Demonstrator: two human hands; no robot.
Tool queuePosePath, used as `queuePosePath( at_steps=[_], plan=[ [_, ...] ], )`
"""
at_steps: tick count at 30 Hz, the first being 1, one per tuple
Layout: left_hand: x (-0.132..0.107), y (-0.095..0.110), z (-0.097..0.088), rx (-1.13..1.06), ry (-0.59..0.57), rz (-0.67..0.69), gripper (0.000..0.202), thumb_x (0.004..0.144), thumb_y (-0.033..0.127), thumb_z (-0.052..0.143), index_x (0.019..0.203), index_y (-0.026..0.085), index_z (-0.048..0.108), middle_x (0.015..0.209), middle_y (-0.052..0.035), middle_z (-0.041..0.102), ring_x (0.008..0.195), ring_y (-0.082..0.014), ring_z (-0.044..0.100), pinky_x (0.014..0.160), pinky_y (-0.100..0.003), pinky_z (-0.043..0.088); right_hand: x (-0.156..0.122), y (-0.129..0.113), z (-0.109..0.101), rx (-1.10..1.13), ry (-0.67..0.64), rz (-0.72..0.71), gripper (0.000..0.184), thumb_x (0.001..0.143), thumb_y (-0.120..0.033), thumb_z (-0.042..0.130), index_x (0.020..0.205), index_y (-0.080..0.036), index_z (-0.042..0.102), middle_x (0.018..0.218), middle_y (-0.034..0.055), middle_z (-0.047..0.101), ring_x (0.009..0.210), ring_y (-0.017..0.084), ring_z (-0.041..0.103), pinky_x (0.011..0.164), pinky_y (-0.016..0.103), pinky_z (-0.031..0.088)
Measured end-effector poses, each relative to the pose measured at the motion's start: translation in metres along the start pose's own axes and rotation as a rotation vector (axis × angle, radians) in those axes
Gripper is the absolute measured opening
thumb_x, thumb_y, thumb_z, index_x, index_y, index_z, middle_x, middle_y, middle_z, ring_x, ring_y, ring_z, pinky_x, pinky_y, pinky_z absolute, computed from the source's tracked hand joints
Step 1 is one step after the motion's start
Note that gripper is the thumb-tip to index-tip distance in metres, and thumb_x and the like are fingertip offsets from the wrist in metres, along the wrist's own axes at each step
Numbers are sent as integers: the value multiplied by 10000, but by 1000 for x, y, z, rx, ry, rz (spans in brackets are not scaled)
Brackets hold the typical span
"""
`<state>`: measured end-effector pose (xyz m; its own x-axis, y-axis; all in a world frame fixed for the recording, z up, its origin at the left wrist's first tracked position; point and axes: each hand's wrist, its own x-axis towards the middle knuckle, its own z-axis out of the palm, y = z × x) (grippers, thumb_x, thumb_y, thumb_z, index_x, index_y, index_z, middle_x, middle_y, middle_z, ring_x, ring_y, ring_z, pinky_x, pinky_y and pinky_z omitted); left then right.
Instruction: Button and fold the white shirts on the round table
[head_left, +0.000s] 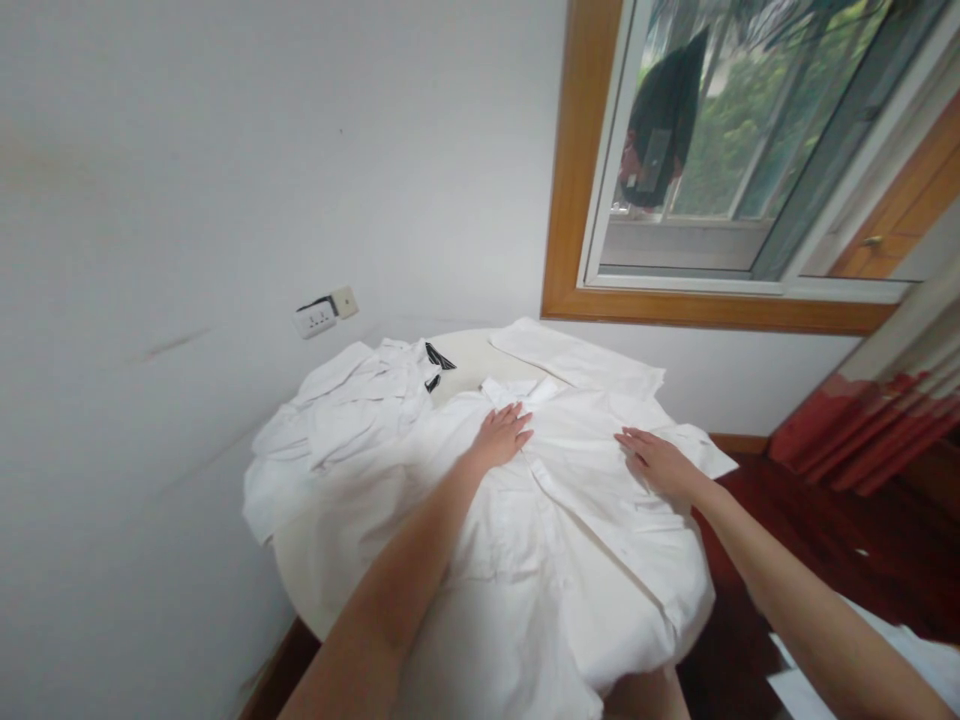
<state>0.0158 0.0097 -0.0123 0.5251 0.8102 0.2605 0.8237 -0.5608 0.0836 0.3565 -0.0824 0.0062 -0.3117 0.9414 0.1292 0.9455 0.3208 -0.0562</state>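
A white shirt (517,530) lies spread over a round cream table (304,575), its collar (517,390) toward the wall and its front partly parted. Its lower part hangs over the near edge. My left hand (502,437) rests on the cloth just below the collar, fingers stretched out. On the shirt's right side, my right hand (656,462) lies with its fingers extended over the creased fabric. Neither hand grips anything that I can see.
A heap of white clothing (352,400) with a black striped piece (439,365) sits at the table's left. Folded white cloth (581,358) lies at the back. A wall outlet (316,318), a wood-framed window (583,303) and a red-hemmed curtain (847,440) surround it. White cloth (802,690) lies at lower right.
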Motion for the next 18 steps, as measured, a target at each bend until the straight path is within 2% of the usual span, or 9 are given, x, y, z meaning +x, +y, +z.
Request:
queuePosePath(
  at_steps=[5,9,13,15,18],
  plan=[
    [1,-1,1,-1,-9,0,483,961,493,308,1406,333,410,1532,-27,327,1413,-222,295,1142,-494,260,-14,-4,-14,-119,-25,168,530,797,-96,454,1302,-203,575,1300,136,582,1174,278,534,945,391,424],
    [0,2,-1,10,-18,-4,499,963,486,298,1414,302,405,1536,-44,316,1416,-232,288,1142,-509,252,-12,3,-17,-109,28,119,461,770,-25,461,1145,-174,684,1094,134,676,1023,239,598,908,320,422],
    [-2,5,-4,35,-18,-10,504,967,478,287,1421,290,395,1537,-48,315,1414,-236,291,1138,-513,256,-7,18,-29,-95,232,91,411,731,19,451,980,-149,732,1010,107,694,975,218,596,905,313,420],
    [-2,7,-5,46,-18,-9,509,968,473,284,1423,276,395,1536,-58,316,1413,-239,292,1137,-513,259,-8,24,-44,-129,361,163,402,745,8,438,978,-145,728,1023,104,687,974,228,576,905,347,418],
    [-3,8,-6,56,-11,-11,509,966,474,283,1419,275,406,1532,-59,323,1411,-241,297,1134,-508,269,-10,25,-70,-240,510,346,344,821,-63,435,979,-162,724,1091,129,659,1067,302,513,932,473,371]
  ],
)
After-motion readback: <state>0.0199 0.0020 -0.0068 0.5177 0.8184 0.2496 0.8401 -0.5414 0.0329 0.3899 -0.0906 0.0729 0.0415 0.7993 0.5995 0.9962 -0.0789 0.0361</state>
